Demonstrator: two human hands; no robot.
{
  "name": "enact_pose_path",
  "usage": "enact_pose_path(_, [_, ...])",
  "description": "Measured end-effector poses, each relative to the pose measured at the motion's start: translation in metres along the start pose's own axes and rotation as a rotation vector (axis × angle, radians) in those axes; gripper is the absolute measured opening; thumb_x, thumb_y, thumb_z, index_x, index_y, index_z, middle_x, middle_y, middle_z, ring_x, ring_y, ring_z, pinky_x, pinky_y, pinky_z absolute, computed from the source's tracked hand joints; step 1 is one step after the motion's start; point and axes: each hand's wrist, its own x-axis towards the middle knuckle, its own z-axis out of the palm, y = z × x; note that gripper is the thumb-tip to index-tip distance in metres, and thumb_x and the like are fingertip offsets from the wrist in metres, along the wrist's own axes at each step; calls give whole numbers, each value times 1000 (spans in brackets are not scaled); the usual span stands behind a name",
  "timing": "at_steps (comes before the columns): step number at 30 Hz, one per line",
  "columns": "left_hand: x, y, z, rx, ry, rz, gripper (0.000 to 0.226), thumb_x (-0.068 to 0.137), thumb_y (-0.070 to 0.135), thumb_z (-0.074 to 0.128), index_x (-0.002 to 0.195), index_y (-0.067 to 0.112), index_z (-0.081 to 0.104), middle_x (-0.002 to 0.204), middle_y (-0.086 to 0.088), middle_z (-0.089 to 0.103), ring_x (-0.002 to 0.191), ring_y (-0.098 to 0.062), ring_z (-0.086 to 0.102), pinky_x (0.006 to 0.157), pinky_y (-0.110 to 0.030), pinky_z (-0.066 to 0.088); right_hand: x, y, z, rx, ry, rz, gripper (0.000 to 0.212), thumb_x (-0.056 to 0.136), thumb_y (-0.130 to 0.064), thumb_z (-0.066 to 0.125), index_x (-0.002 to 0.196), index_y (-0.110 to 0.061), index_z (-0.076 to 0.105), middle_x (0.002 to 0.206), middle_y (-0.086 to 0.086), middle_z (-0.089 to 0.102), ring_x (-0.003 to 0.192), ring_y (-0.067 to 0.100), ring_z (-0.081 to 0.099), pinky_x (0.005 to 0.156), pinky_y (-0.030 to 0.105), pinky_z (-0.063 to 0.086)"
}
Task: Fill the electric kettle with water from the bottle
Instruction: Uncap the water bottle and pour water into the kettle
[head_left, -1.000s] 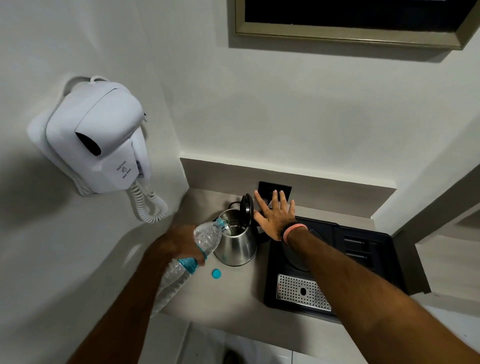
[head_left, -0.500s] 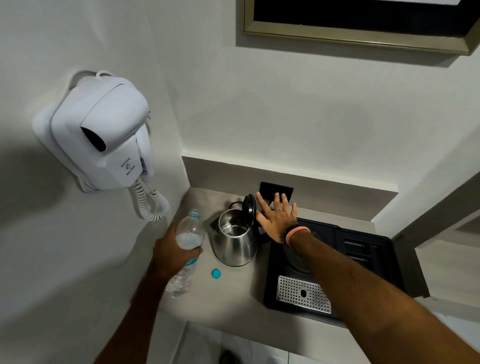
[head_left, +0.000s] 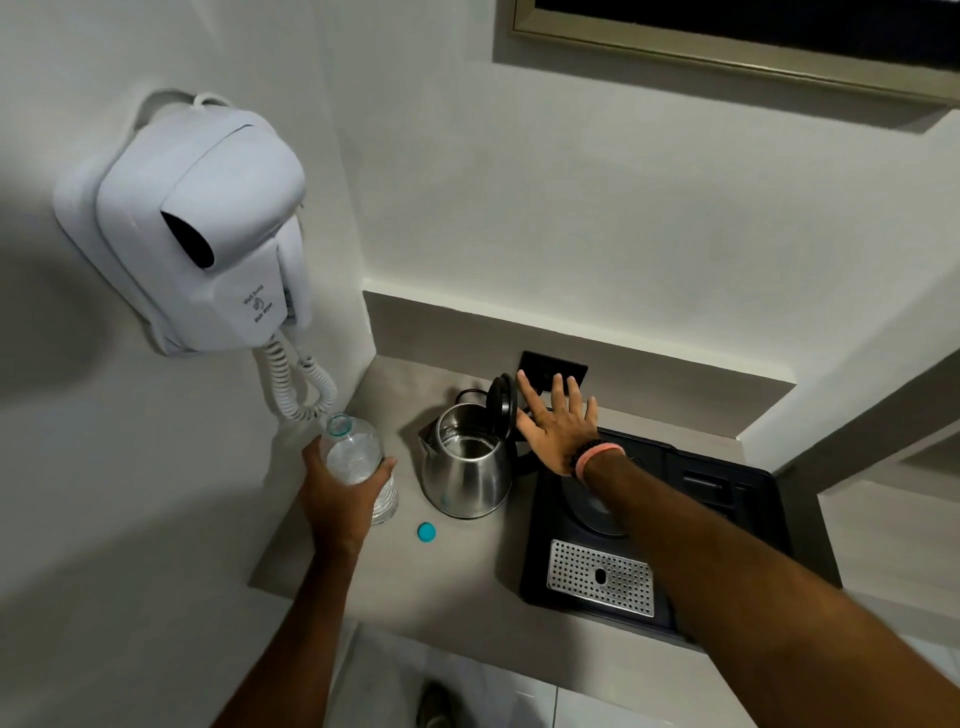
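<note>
A steel electric kettle (head_left: 466, 478) stands on the grey counter (head_left: 415, 577) with its black lid (head_left: 502, 405) tipped up and water visible inside. My right hand (head_left: 558, 428) is flat, fingers spread, just right of the lid and touching or nearly touching it. The clear plastic water bottle (head_left: 358, 460) stands upright on the counter left of the kettle, uncapped, and my left hand (head_left: 340, 486) is wrapped around it. Its blue cap (head_left: 426, 531) lies on the counter in front of the kettle.
A black tray (head_left: 727, 499) with the round kettle base and a perforated metal drip grille (head_left: 601, 577) sits to the right. A white wall-mounted hair dryer (head_left: 202, 234) with a coiled cord hangs above left. A black wall socket (head_left: 553, 368) is behind the kettle.
The bottle went from tilted over the kettle mouth to upright, then down onto the counter left of the kettle. My right hand stayed by the lid.
</note>
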Motion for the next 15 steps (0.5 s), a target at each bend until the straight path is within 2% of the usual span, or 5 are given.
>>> enact_pose_path(4, [-11, -7, -3, -9, -26, 43, 97, 49, 45, 96, 130, 28, 45, 124, 6, 62, 106, -11, 58, 86, -27, 49, -1, 0, -2, 2, -11, -9, 69, 82, -75, -1, 145, -53, -19, 165, 16, -9, 150, 36, -13, 118, 61, -6])
enact_pose_path(6, [-23, -13, -6, 22, -20, 36, 83, 51, 47, 95, 119, 26, 54, 112, 11, 63, 99, -5, 59, 80, -25, 51, 0, 0, -2, 6, -10, -12, 70, 80, -76, -3, 144, -54, -20, 165, 16, -9, 150, 36, -13, 118, 61, -6])
enact_pose_path(9, [-55, -32, -4, 136, 43, 7, 59, 64, 61, 78, 94, 12, 65, 95, -6, 69, 84, -20, 65, 69, -36, 55, 1, 0, -1, 10, 2, -16, 70, 77, -77, -5, 141, -55, -22, 165, 16, -8, 150, 36, -13, 117, 62, -6])
enact_pose_path(13, [-85, -35, 20, 272, -202, 199, 20, 86, 26, 75, 84, 8, 66, 85, -12, 64, 83, -34, 60, 78, -48, 50, 1, 1, 1, 7, 9, -18, 72, 77, -77, -5, 144, -54, -20, 165, 16, -9, 150, 36, -14, 117, 62, -7])
enact_pose_path(15, [-80, -27, 32, 398, -353, 282, 16, 83, 17, 77, 94, 8, 69, 98, -14, 67, 94, -37, 62, 87, -48, 48, 1, 1, 0, -1, 17, -20, 72, 78, -77, -5, 144, -54, -20, 164, 17, -10, 149, 36, -16, 117, 62, -9])
